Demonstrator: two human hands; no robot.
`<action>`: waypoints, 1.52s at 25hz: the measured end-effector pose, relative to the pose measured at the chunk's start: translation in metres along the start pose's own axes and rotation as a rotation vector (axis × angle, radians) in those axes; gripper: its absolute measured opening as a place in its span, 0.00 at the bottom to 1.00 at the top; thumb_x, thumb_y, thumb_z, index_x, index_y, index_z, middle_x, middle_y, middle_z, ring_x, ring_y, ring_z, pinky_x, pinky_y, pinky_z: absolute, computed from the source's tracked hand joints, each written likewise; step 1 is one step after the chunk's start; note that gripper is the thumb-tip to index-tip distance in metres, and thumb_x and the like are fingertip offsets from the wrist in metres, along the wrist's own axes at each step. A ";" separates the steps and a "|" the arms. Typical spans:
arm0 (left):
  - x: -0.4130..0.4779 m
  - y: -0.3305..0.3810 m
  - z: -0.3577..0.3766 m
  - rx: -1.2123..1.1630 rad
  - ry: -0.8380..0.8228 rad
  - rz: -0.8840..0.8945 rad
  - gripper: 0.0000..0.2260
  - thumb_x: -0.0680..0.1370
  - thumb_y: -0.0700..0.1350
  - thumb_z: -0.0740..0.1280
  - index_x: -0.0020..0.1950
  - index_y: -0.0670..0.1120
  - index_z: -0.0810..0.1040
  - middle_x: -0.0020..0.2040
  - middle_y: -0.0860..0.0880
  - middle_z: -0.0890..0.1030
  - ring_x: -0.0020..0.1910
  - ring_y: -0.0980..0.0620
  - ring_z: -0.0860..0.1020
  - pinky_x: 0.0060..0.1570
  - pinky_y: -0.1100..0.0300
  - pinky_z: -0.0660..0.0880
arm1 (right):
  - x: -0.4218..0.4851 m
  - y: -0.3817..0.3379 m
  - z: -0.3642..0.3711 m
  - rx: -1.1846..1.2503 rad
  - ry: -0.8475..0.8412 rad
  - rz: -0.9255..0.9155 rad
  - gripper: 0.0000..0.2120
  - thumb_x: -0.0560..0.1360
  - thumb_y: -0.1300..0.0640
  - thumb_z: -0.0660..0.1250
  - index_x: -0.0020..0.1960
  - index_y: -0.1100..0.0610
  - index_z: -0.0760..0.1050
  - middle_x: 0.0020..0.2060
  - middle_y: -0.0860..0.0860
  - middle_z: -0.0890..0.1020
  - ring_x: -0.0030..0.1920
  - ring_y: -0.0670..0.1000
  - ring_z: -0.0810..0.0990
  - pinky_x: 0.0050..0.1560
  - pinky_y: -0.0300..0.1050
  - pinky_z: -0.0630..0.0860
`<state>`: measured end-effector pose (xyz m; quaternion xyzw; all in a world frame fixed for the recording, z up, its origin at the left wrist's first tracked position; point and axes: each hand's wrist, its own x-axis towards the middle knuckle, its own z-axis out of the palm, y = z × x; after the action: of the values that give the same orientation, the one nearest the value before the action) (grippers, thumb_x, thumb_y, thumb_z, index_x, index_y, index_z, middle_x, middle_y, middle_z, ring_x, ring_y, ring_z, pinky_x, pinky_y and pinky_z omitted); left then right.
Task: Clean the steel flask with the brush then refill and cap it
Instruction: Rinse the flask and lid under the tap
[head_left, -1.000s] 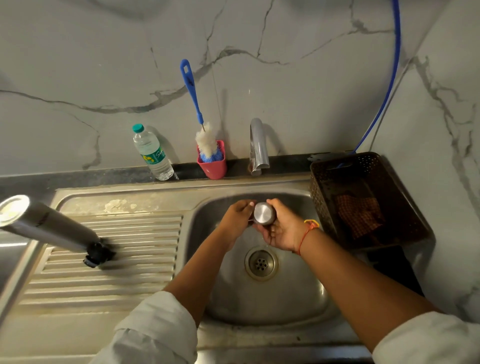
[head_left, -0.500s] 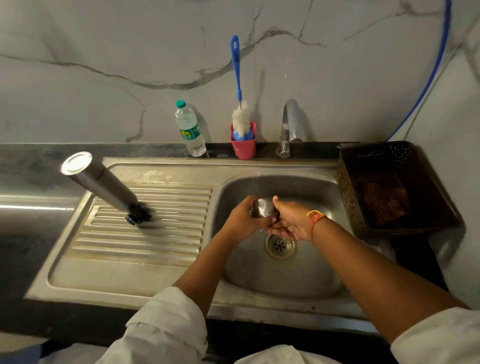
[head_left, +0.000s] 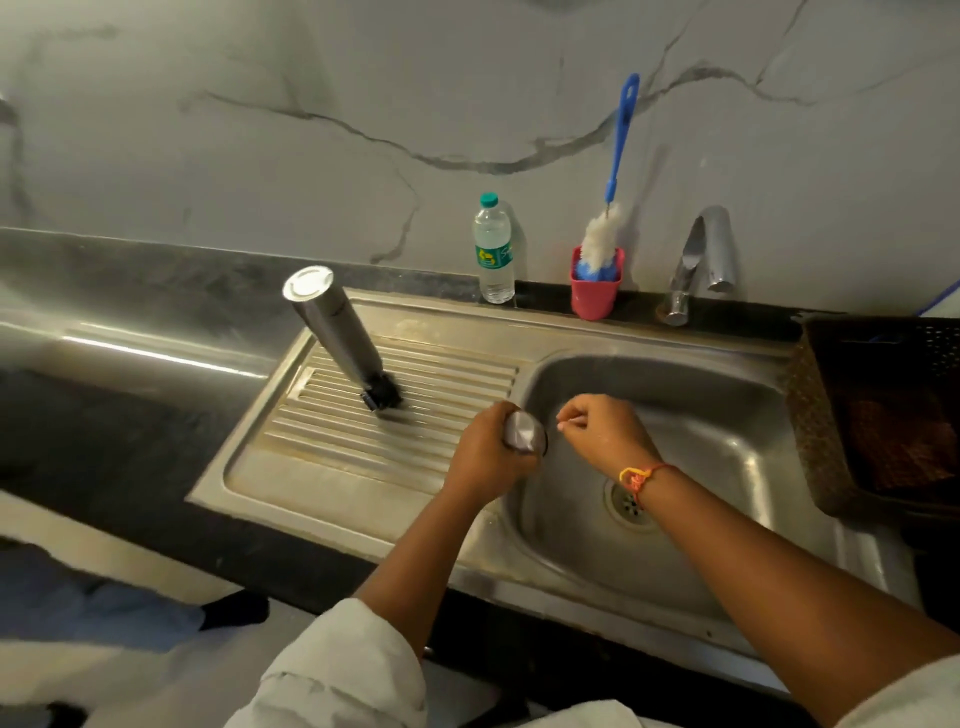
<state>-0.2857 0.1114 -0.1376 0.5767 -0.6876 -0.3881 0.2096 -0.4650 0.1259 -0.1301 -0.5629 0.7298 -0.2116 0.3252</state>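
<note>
Fingers (head_left: 496, 418) of the left hand (head_left: 483, 462) grip the cap (head_left: 524, 436); the right hand (head_left: 605, 434) is curled, empty. The flask (head_left: 335, 332) stands mouth-down further left, nearer the left hand.

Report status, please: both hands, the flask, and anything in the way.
Left hand grips steel cap at basin edge; right hand curled, holding nothing. Flask mouth-down on drainboard, uncapped. Brush in red cup; nothing in the way.

Right hand (head_left: 605, 434) has released the cap (head_left: 523, 430), now held by left hand (head_left: 483, 457).
</note>
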 end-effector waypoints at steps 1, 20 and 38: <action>-0.002 -0.007 -0.008 0.028 0.015 0.011 0.23 0.67 0.43 0.79 0.60 0.46 0.79 0.48 0.51 0.82 0.45 0.50 0.81 0.46 0.54 0.79 | 0.000 -0.007 0.006 -0.010 -0.010 -0.022 0.04 0.74 0.55 0.71 0.47 0.52 0.84 0.43 0.50 0.86 0.46 0.50 0.83 0.49 0.44 0.79; 0.011 -0.146 -0.118 -0.240 0.581 -0.233 0.23 0.71 0.44 0.79 0.61 0.51 0.72 0.60 0.52 0.73 0.58 0.51 0.77 0.56 0.58 0.78 | 0.076 -0.161 0.111 -0.111 -0.171 -0.198 0.26 0.75 0.46 0.70 0.70 0.55 0.72 0.65 0.56 0.78 0.64 0.56 0.77 0.63 0.48 0.74; 0.015 -0.187 -0.120 -0.067 0.450 -0.265 0.44 0.69 0.54 0.81 0.77 0.48 0.60 0.73 0.49 0.65 0.72 0.50 0.67 0.68 0.59 0.67 | 0.137 -0.247 0.144 0.434 0.002 -0.301 0.33 0.65 0.52 0.82 0.64 0.49 0.69 0.57 0.43 0.78 0.56 0.44 0.75 0.55 0.41 0.76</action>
<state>-0.0832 0.0562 -0.2111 0.7264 -0.5287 -0.2970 0.3236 -0.2145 -0.0655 -0.0968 -0.5821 0.5757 -0.4097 0.4025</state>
